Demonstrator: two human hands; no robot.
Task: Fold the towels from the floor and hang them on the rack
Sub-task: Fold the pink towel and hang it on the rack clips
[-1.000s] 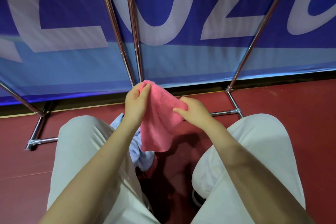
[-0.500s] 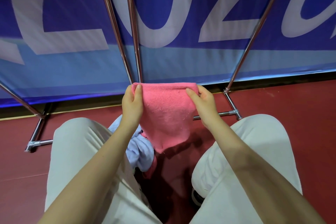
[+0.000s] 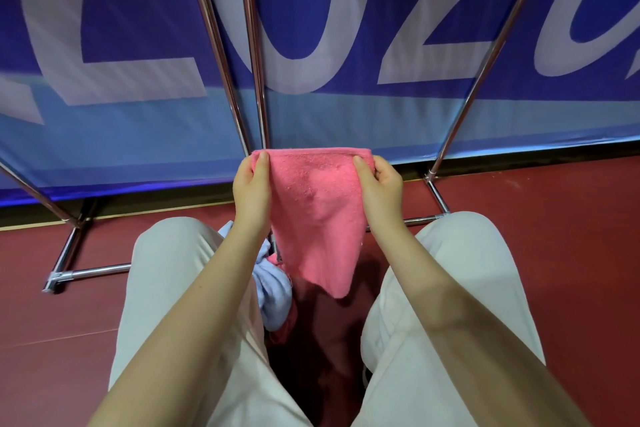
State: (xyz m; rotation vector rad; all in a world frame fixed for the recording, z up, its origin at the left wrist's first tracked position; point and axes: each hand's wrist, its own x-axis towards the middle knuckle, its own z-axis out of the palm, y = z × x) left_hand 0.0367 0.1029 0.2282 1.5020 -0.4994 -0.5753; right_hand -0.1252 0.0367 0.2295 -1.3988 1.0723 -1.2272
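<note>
A pink towel hangs in the air in front of me, its top edge pulled straight and level. My left hand pinches the top left corner and my right hand pinches the top right corner. The cloth tapers down to a point between my knees. Under it, on the red floor, lies a light blue towel with a bit of another pink cloth beside it. The chrome rack stands just beyond the towel, its bars rising to the top of the view.
I squat with both knees in pale trousers either side of the towels. The rack's base bars rest on the red floor. A blue banner with large white letters stands behind the rack.
My hands moved apart and spread the bunched pink towel out flat by its top corners. Over the last half second the towel rose slightly and stayed stretched.
</note>
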